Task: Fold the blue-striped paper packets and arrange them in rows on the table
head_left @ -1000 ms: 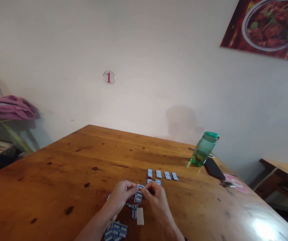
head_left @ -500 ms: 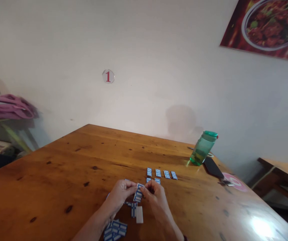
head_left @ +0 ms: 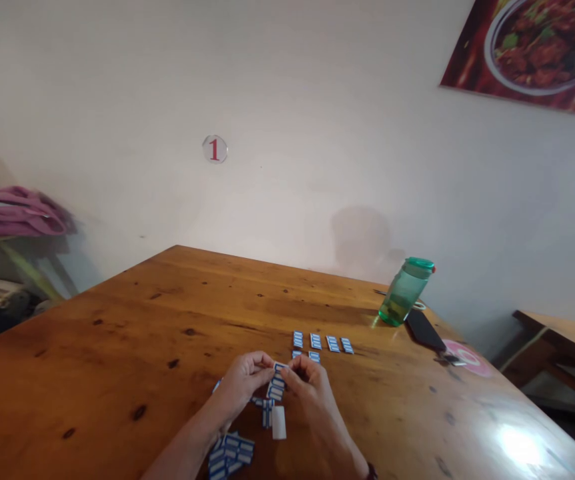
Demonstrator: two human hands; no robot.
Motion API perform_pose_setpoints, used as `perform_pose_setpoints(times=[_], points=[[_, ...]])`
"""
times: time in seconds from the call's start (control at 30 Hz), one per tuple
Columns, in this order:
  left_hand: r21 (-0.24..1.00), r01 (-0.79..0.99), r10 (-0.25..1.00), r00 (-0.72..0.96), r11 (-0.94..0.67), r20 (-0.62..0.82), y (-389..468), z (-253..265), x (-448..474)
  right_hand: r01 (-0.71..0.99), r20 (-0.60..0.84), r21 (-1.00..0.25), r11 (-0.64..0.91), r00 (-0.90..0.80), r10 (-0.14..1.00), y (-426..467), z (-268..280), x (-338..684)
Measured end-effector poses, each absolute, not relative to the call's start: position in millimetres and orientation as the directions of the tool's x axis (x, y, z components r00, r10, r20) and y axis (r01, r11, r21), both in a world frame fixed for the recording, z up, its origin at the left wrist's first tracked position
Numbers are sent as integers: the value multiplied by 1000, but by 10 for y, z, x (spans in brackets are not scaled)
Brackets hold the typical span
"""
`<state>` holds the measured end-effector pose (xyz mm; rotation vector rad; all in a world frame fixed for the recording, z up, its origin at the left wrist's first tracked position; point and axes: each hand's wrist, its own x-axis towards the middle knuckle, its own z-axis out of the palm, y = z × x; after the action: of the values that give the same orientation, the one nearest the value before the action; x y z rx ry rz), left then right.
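Observation:
Between my two hands is a small sheet of blue-bordered white labels. My left hand pinches its upper left edge between thumb and fingers. On the other side, my right hand is closed in a pinch at its upper right edge. Just below the held sheet lie another blue-and-white label sheet and a plain white slip. A loose pile of label sheets rests by my left forearm. Beyond my right hand, small label stacks stand in rows, partly hidden by my fingers.
A green bottle stands at the table's right rear, beside a dark phone-like slab. Near it lies a pink round disc with a small metallic item on it. The wooden table meets a white wall.
Both hands keep their pinch on the label sheet, with only a slight shift of the fingers. The whole view has moved a little; the things on the table stay put.

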<state>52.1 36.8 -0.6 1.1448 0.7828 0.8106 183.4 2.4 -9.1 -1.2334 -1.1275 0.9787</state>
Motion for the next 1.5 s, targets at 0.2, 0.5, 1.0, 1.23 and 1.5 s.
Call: perform_pose_setpoints(times=[0.2,0.5,1.0,1.23,1.5], points=[[988,-61,887,452,140,-98,363,10,506,38,124,-992,119,193,973,22,-88,1831],[998,7,913,405,62,-59,401,-22,509,8,106,-994,106,173,979,45,-163,1757],[738,612,870,488,-286,-68,377,103,-86,443,289,-875,195,155,945,10,-185,1814],[382,889,936,325,-253,-137,126,53,-520,857,294,-436,276,-155,943,-163,-125,1652],[389,803,862,506,-452,-43,119,124,-122,940,175,-178,290,-260,950,-253,-141,1571]])
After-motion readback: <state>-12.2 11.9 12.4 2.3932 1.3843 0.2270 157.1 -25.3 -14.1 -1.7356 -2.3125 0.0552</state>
